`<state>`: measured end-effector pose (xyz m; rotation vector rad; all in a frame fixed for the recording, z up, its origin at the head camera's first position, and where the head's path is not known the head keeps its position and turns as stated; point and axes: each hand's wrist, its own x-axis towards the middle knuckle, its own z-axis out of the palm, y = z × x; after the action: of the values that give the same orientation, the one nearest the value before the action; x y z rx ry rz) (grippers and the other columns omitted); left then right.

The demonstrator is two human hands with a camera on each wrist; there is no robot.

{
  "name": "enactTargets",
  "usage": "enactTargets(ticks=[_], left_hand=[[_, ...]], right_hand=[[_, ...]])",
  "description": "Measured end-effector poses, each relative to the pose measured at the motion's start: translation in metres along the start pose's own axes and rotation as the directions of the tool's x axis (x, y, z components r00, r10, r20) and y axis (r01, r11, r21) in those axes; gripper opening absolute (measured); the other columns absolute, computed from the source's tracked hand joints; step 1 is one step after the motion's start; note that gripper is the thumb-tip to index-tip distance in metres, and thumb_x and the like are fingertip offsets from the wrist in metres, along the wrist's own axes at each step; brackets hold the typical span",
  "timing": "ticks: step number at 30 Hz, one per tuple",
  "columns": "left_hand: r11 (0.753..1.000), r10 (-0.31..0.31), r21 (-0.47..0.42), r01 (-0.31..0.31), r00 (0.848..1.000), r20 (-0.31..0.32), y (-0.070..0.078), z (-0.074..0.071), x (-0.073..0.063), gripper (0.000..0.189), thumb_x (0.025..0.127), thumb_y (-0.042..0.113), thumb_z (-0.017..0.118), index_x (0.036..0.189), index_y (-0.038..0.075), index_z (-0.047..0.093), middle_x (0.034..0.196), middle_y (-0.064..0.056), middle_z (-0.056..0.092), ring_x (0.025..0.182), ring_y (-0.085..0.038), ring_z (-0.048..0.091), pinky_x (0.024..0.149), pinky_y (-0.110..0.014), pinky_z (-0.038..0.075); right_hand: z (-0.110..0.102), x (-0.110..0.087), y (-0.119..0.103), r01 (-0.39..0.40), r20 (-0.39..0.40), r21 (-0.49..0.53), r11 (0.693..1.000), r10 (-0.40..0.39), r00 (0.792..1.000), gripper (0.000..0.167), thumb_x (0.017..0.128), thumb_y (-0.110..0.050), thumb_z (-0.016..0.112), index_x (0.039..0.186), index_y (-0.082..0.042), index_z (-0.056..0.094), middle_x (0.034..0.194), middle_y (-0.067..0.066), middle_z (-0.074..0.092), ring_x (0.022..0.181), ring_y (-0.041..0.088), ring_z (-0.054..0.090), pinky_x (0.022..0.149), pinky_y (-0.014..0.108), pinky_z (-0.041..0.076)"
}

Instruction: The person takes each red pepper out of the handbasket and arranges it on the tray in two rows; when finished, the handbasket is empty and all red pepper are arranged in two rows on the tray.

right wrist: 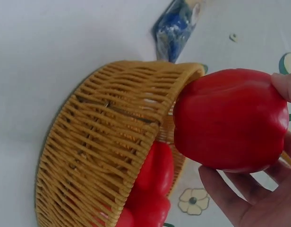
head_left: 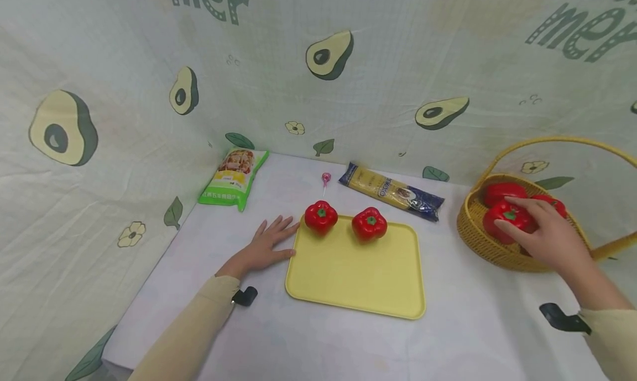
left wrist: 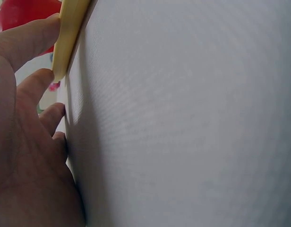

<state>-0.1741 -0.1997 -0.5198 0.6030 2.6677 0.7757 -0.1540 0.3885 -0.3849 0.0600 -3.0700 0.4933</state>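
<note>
My right hand (head_left: 554, 237) grips a red bell pepper (right wrist: 230, 120) at the mouth of a wicker basket (right wrist: 89, 137); in the right wrist view, thumb and fingers lie around one end of it. More red peppers (right wrist: 152, 175) lie inside the basket, partly hidden by its wall. My left hand (head_left: 264, 247) lies spread on the table, and its thumb and a fingertip touch the left edge of a yellow tray (head_left: 355, 281). Two red bell peppers, a left one (head_left: 320, 218) and a right one (head_left: 369, 224), sit along the tray's far side.
Behind the tray lie a pink lollipop (head_left: 325, 177) and a blue and gold pasta packet (head_left: 393, 190). A green snack bag (head_left: 235, 177) lies at the far left corner. Avocado-printed cloth (head_left: 378, 110) hangs behind. The basket's tall handle (head_left: 562, 140) arches over it.
</note>
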Motion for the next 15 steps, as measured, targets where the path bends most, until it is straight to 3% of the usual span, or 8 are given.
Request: enactTargets(ticks=[6,15], left_hand=[[1.000,0.006,-0.002,-0.006,1.000,-0.003,0.000,0.000,0.000,0.075,0.098,0.051,0.062,0.162,0.026,0.030,0.170,-0.002,0.016,0.157,-0.028,-0.001,0.122,-0.057,-0.009],[1.000,0.000,0.005,0.000,1.000,-0.003,0.000,0.000,0.000,0.076,0.098,0.051,0.062,0.162,0.028,0.029,0.170,-0.001,0.015,0.157,-0.027,-0.001,0.123,-0.057,-0.010]], right_hand=[[0.001,-0.007,-0.014,-0.009,0.007,0.020,1.000,0.008,1.000,0.080,0.096,-0.048,0.068,0.154,-0.004,0.037,0.142,0.038,0.032,0.118,0.059,0.032,0.080,0.078,0.044],[0.009,-0.013,-0.038,0.049,0.030,0.100,0.994,-0.052,0.998,0.076,0.093,-0.046,0.072,0.152,-0.009,0.042,0.145,0.032,0.036,0.123,0.054,0.034,0.078,0.075,0.050]])
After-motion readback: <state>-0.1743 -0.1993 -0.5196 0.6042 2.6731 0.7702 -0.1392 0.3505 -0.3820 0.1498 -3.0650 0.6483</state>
